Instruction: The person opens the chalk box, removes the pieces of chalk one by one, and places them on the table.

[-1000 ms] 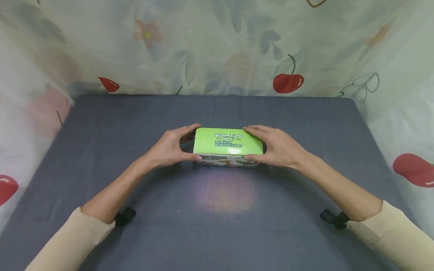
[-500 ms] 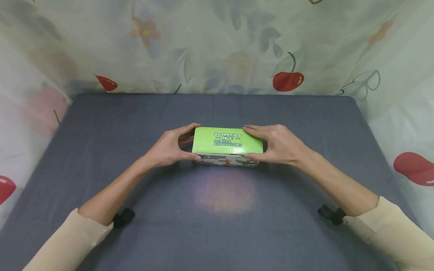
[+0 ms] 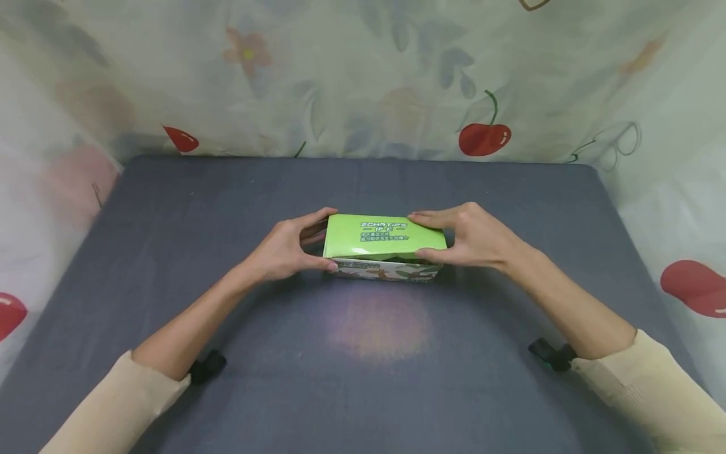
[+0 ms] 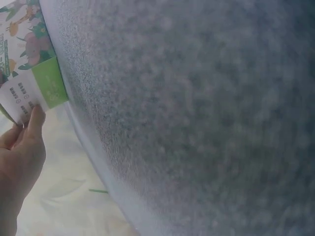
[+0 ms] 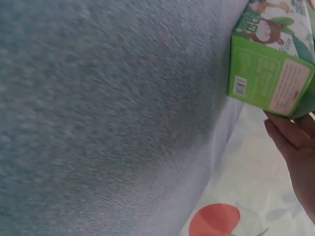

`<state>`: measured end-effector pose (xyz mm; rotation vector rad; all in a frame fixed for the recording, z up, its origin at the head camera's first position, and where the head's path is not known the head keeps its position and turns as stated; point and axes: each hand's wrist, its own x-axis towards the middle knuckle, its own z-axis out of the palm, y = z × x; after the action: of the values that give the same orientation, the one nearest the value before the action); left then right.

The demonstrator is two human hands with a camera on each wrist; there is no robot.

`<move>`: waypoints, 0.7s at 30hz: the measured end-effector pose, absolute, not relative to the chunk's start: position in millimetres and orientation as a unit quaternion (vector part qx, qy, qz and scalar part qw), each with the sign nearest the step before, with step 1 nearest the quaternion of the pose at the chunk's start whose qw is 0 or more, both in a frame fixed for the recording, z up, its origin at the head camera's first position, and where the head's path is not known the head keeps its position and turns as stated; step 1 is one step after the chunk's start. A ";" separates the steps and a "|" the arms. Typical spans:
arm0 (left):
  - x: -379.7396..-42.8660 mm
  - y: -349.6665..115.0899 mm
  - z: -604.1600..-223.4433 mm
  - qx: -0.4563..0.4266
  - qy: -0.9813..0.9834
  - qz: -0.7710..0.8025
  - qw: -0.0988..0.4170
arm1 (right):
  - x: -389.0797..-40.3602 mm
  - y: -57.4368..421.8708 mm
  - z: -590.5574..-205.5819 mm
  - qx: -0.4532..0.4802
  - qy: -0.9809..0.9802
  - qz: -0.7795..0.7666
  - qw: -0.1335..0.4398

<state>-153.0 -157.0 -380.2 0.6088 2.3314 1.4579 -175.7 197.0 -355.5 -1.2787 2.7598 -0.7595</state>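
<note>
Fingers hold the box (lid ajar, inside hidden).

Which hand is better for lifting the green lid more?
Probably the right hand: it grips the green lid at its raised end. The left hand holds the opposite end of the box, steadying it.

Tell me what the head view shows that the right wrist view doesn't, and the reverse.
Only the head view: the left hand and the "ECHOTIPS" lettering atop the carton.
Only the right wrist view: the barcode on the carton's green end panel.
Both: the carton, the right hand and the gray cloth.
</note>
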 end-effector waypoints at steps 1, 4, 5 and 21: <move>-152.4 -156.9 -380.2 0.212 0.819 0.508 0.162 | -176.2 197.5 -354.9 -0.407 0.880 -0.244 0.010; -151.6 -157.1 -381.3 0.214 0.825 0.498 0.161 | -178.4 199.3 -353.0 -0.404 0.880 -0.248 0.031; -151.6 -157.0 -381.6 0.217 0.824 0.499 0.161 | -179.3 200.0 -352.1 -0.402 0.880 -0.249 0.038; -151.6 -155.1 -382.7 0.217 0.810 0.518 0.169 | -176.4 210.4 -338.9 -0.373 0.903 -0.212 0.028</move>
<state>-151.6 -155.1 -382.7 0.6170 2.3035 1.4722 -176.4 210.4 -338.9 -1.1528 2.7871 -0.6550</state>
